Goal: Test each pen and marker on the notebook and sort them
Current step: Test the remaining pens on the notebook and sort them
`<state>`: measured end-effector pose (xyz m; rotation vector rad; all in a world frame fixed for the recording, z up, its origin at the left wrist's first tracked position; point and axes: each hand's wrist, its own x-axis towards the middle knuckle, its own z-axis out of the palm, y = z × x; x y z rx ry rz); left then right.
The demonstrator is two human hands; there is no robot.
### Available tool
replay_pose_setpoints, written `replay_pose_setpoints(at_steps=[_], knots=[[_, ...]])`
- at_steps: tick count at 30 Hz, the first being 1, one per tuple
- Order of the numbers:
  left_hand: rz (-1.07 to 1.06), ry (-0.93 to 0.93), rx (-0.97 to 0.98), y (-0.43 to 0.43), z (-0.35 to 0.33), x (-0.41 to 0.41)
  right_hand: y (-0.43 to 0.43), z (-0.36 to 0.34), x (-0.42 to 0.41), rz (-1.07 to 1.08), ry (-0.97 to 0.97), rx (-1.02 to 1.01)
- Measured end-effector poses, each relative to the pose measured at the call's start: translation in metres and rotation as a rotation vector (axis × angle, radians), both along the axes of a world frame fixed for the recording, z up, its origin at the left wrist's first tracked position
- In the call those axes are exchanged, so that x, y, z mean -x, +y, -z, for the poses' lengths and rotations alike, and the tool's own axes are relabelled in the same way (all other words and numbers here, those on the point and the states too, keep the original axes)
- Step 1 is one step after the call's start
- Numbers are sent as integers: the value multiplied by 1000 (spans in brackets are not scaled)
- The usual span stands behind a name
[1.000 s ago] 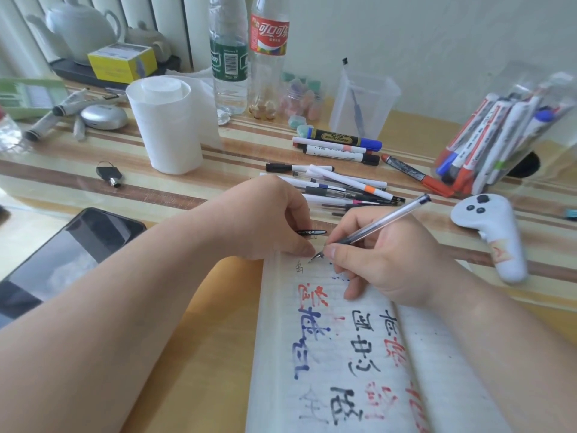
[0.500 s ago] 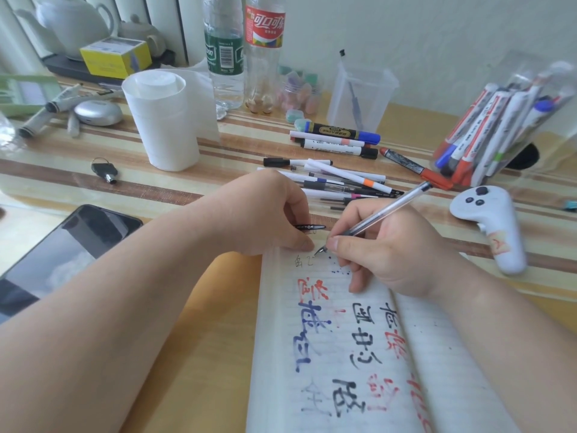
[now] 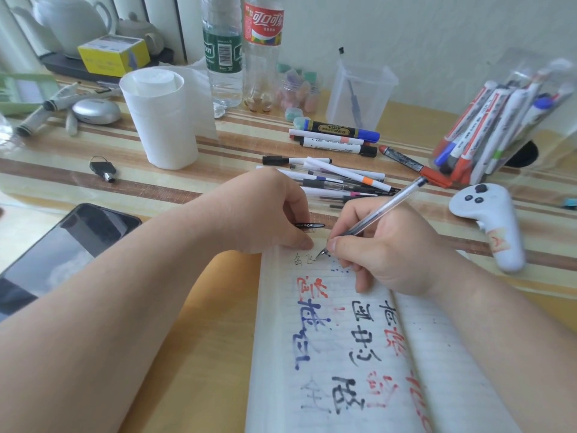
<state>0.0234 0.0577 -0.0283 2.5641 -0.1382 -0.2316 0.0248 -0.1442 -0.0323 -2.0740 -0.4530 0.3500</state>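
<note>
Clear pen [image 3: 381,210] pinched in right hand [image 3: 390,254], tip on notebook [image 3: 274,339], left hand [image 3: 265,210] gripping black cap [image 3: 309,225]

Our right hand [image 3: 390,248] grips the clear pen [image 3: 384,205], tip touching the notebook [image 3: 274,339] at its top line (two grey characters beside it); our left hand [image 3: 265,210] holds the black cap [image 3: 309,225], resting on the page's corner.

— What lies on the striped table [image 3: 156,190]?
— An open notebook [image 3: 274,339] at the near edge, a dark phone [image 3: 71,242] toward the left edge, and a key [image 3: 103,170] beyond it.
— And farther back?
— A white tissue roll [image 3: 162,120], two bottles [image 3: 222,57] and a clear cup [image 3: 374,98] near the far edge. Loose pens [image 3: 346,175] lie mid-table, with a white controller [image 3: 493,226] and a tilted jar of markers [image 3: 546,135] toward the right edge.
</note>
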Motion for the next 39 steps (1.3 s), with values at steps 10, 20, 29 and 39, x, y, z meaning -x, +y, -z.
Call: replay_pose_setpoints(at_steps=[10, 20, 29, 39], knots=[[8, -17, 3, 1, 2, 3, -8, 3, 2, 32, -5, -227], [62, 20, 158, 1, 1, 4, -2, 11, -3, 152, 167, -551], [135, 37, 165, -2, -1, 5, -7, 14, -4, 108, 143, -562], [213, -198, 88, -8, 0, 10, -7, 11, 0, 107, 2, -475]])
